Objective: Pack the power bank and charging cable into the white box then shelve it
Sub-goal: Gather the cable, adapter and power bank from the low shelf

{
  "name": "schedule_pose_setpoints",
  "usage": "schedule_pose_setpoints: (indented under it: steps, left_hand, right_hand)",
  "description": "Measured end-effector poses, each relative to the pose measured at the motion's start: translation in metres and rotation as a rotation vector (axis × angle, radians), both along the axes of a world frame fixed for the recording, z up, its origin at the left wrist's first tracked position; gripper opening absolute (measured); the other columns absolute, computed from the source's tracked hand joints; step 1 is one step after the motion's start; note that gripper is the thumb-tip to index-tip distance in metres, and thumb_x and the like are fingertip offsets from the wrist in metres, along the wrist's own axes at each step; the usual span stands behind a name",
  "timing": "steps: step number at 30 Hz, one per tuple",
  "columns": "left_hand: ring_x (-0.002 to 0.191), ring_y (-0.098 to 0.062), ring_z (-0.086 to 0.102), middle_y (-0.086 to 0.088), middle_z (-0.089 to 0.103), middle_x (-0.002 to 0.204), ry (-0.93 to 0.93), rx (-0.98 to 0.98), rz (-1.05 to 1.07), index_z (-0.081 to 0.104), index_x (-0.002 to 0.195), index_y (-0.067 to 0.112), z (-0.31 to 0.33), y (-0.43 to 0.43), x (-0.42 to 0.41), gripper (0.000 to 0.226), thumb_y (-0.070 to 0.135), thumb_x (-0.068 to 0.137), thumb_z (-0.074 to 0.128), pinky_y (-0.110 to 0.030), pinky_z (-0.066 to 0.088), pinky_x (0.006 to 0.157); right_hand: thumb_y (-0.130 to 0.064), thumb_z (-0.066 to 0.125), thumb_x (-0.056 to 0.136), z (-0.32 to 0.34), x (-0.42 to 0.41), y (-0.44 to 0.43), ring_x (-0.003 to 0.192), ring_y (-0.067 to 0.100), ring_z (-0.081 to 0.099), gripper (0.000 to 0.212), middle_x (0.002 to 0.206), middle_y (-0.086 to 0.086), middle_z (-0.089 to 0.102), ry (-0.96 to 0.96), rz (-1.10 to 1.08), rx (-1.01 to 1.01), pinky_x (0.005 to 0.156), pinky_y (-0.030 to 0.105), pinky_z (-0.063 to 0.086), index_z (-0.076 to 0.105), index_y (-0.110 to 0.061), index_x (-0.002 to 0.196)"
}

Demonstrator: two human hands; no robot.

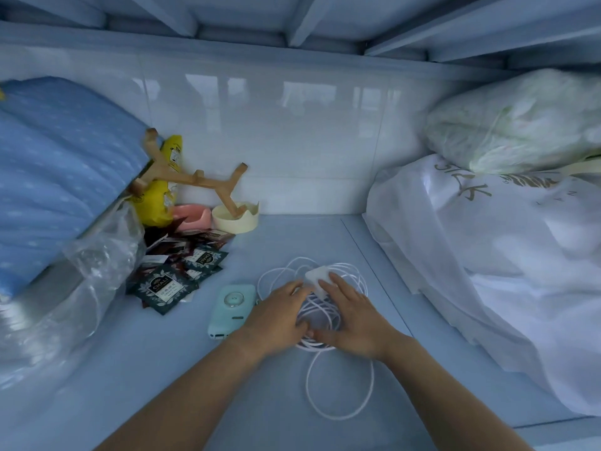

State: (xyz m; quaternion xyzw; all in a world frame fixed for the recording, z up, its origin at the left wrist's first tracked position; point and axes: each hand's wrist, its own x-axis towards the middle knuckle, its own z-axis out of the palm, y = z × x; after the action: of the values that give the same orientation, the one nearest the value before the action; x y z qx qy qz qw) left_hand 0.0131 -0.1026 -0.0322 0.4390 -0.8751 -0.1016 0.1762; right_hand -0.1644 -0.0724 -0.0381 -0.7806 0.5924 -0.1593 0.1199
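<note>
Cable (341, 388) loops lie in a white tangle near the middle of the shelf (227, 379). I see my left hand (276, 315) and right hand (353, 315) pressing flat on it, fingers spread, gripping nothing. The mint power bank (231, 309) lies just beside my left hand. Tea packets (175, 275) sit further left.

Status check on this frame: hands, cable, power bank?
Both hands on coiled white cable, gathering it. Power bank untouched beside. No white box visible.
</note>
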Motion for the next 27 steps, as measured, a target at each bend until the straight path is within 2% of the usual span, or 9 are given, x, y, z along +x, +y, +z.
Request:
schedule_pose_setpoints:
  steps: [4,8,11,14,16,19,21,24,27]
  left_hand:
    - [0.132,-0.029,0.034,-0.012,0.026,0.149,-0.062,0.057,0.102,0.024,0.143,0.025,-0.003,-0.003,-0.004,0.067,0.029,0.084,0.055,-0.037,0.039,0.101]
    - [0.117,-0.028,0.048,-0.01,0.047,0.129,-0.125,0.002,0.11,0.025,0.142,0.022,-0.004,-0.002,-0.008,0.06,0.031,0.088,0.049,-0.035,0.042,0.087]
    - [0.114,-0.027,0.05,-0.007,0.047,0.128,-0.113,-0.017,0.11,0.026,0.141,0.021,-0.006,0.002,-0.009,0.056,0.03,0.089,0.046,-0.038,0.045,0.086]
    - [0.113,-0.025,0.051,-0.006,0.048,0.129,-0.078,-0.05,0.097,0.03,0.139,0.02,-0.006,0.009,-0.013,0.053,0.028,0.088,0.045,-0.037,0.045,0.087]
    - [0.112,-0.024,0.052,-0.006,0.051,0.128,-0.047,-0.063,0.088,0.034,0.138,0.02,-0.005,0.013,-0.016,0.052,0.026,0.088,0.046,-0.036,0.045,0.087]
    - [0.109,-0.023,0.054,-0.004,0.057,0.121,-0.006,-0.059,0.076,0.046,0.128,0.019,-0.003,0.017,-0.016,0.039,0.024,0.089,0.045,-0.037,0.046,0.085]
    - [0.109,-0.023,0.055,-0.003,0.058,0.121,0.01,-0.065,0.086,0.049,0.126,0.02,0.001,0.02,-0.013,0.037,0.024,0.089,0.046,-0.037,0.047,0.085]
    - [0.11,-0.021,0.054,0.002,0.057,0.124,0.002,-0.11,0.131,0.049,0.126,0.023,0.005,0.024,-0.005,0.038,0.025,0.088,0.049,-0.036,0.047,0.085]
    - [0.114,-0.021,0.051,0.0,0.054,0.126,-0.002,-0.129,0.172,0.049,0.126,0.021,0.005,0.029,0.004,0.04,0.026,0.086,0.052,-0.034,0.046,0.087]
  right_hand:
    - [-0.073,0.059,0.064,0.005,-0.009,-0.003,0.141,0.006,-0.001,0.103,0.155,-0.014,-0.007,-0.022,0.048,0.049,0.116,0.033,0.006,0.003,-0.039,0.144]
    - [-0.07,0.064,0.062,0.008,-0.011,-0.007,0.141,0.006,0.006,0.104,0.155,-0.016,-0.002,-0.05,0.059,0.026,0.114,0.03,0.013,0.008,-0.039,0.144]
    - [-0.06,0.067,0.066,0.007,-0.016,-0.01,0.141,0.007,0.011,0.102,0.156,-0.012,0.001,-0.058,0.046,0.001,0.109,0.025,0.019,0.011,-0.03,0.145]
    - [-0.046,0.07,0.069,0.01,-0.022,-0.013,0.14,0.016,0.018,0.095,0.156,-0.002,0.007,-0.058,0.04,-0.018,0.109,0.033,0.029,0.016,-0.02,0.144]
    - [-0.039,0.071,0.07,0.012,-0.022,-0.014,0.14,0.02,0.019,0.09,0.155,0.002,0.006,-0.065,0.059,-0.024,0.108,0.033,0.03,0.021,-0.017,0.141]
    - [-0.04,0.07,0.072,0.014,-0.019,-0.016,0.141,0.021,0.014,0.087,0.155,0.007,0.007,-0.098,0.065,-0.007,0.108,0.029,0.022,0.022,-0.012,0.14]
    - [-0.044,0.069,0.074,0.016,-0.014,-0.019,0.142,0.023,0.009,0.091,0.156,0.008,0.005,-0.063,0.086,-0.013,0.112,0.033,0.018,0.018,-0.013,0.142]
    - [-0.052,0.064,0.074,0.015,-0.008,-0.021,0.143,0.025,-0.006,0.096,0.157,0.004,-0.004,0.052,0.109,0.034,0.114,0.05,0.011,0.005,-0.027,0.146]
    - [-0.051,0.059,0.077,0.01,-0.009,-0.019,0.142,0.024,-0.016,0.085,0.156,0.002,-0.014,0.062,0.12,0.081,0.115,0.049,0.01,0.011,-0.033,0.145]
